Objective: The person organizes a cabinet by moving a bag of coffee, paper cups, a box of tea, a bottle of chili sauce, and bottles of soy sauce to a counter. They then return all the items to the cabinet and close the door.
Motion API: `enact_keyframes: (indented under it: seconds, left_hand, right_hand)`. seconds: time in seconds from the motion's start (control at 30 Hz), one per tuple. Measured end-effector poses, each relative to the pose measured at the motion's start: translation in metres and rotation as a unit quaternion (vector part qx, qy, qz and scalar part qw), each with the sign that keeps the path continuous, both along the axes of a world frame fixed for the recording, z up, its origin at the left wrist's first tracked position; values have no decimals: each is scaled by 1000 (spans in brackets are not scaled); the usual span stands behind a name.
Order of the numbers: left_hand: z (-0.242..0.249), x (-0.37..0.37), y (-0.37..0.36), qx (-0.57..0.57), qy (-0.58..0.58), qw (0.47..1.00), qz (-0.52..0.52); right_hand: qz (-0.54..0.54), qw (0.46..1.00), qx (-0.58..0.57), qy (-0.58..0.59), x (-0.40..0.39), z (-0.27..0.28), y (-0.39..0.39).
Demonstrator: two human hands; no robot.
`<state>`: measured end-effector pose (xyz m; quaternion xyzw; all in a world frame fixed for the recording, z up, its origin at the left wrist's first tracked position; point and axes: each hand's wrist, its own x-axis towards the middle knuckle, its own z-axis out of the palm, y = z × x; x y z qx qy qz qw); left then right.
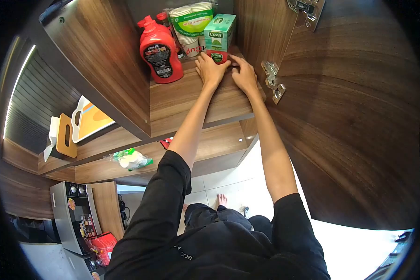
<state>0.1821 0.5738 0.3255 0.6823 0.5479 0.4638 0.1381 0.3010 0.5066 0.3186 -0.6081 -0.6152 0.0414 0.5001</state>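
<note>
On the cabinet shelf, a red Cozy tea box (pixel 216 57) sits under a green Cozy tea box (pixel 220 32). My left hand (pixel 211 71) is at the front of the red box, its fingers on the left side and its thumb by the right corner. Close to the right side of that box, my right hand (pixel 244 76) has its index finger stretched out and its thumb apart. The fingertips' exact contact is hard to see. Left of the boxes stand wrapped paper cups (pixel 191 21) and a red sauce bottle (pixel 161 51) with a black label.
An open cabinet door (pixel 350 107) with metal hinges (pixel 273 81) takes up the right side. A tissue box (pixel 66 135) and a white-rimmed tray (pixel 91 120) stand in the left compartment. A bagged item (pixel 133 159) lies on the lower shelf. An appliance (pixel 74 205) is lower left.
</note>
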Motion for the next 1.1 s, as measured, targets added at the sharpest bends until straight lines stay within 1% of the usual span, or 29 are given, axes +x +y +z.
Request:
enact_keyframes:
  seconds: [0.07, 0.1, 0.13, 0.2, 0.3, 0.37, 0.43, 0.47, 0.5, 0.57, 0.6, 0.67, 0.7, 0.73, 0.77, 0.8, 0.83, 0.9, 0.97, 1.03, 1.1]
  left_hand:
    - [-1, 0, -3, -5, 0, 1000, -2]
    - [-5, -1, -2, 9, -4, 1000, -14]
    - [-9, -4, -2, 25, -8, 999, -25]
    - [-10, -9, -5, 51, -33, 997, -46]
    - [-8, -22, -19, 45, -42, 996, -63]
    - [-12, -31, -31, 53, -2, 996, -77]
    - [-14, -41, -58, 44, 33, 995, -87]
    - [-18, -50, -73, 61, 53, 992, -101]
    - [-17, -62, -93, 53, 37, 990, -122]
    - [-4, -88, -136, 43, 3, 986, -160]
    - [2, -100, -154, 39, -18, 986, -160]
    - [5, -123, -193, 23, -57, 985, -163]
    - [7, -134, -211, 38, -43, 987, -151]
    - [8, -147, -229, 51, -27, 989, -139]
    - [8, -158, -243, 62, -10, 990, -128]
    - [5, -170, -254, 43, -16, 991, -129]
    - [-3, -181, -258, 69, -20, 987, -142]
    - [-20, -203, -264, 125, -31, 979, -158]
    - [-27, -226, -276, 134, -10, 981, -141]
    - [-28, -249, -293, 146, 23, 982, -114]
    - [-33, -272, -308, 133, 28, 987, -89]
  right_hand:
    - [11, 994, 56, 94, 5, -4, 9]
    - [18, 986, 82, 141, 5, -4, 11]
    - [-12, 982, 89, 168, 4, -4, 12]
    - [-26, 982, 94, 162, 4, -4, 13]
    - [-43, 983, 96, 150, 7, -8, 16]
    - [-66, 984, 62, 155, 9, -8, 19]
    - [-19, 970, 89, 226, 7, -5, 17]
    - [4, 960, 100, 261, 6, -5, 16]
    - [40, 958, 90, 270, 12, -11, 16]
    - [65, 949, 66, 302, -3, -2, -10]
    - [80, 935, 40, 342, -14, 2, -26]
    - [120, 936, 35, 329, -38, 2, -61]
    - [137, 935, 39, 324, -50, 3, -78]
    - [170, 912, 19, 372, -67, 13, -105]
    - [137, 921, 24, 364, -76, 5, -117]
    - [169, 908, 11, 383, -88, 6, -136]
    - [203, 893, -1, 401, -100, 11, -155]
    - [194, 902, 0, 386, -121, 11, -177]
    - [170, 872, -37, 457, -141, 14, -196]
    - [126, 860, -65, 489, -150, -3, -206]
    - [119, 855, -98, 495, -164, -16, -217]
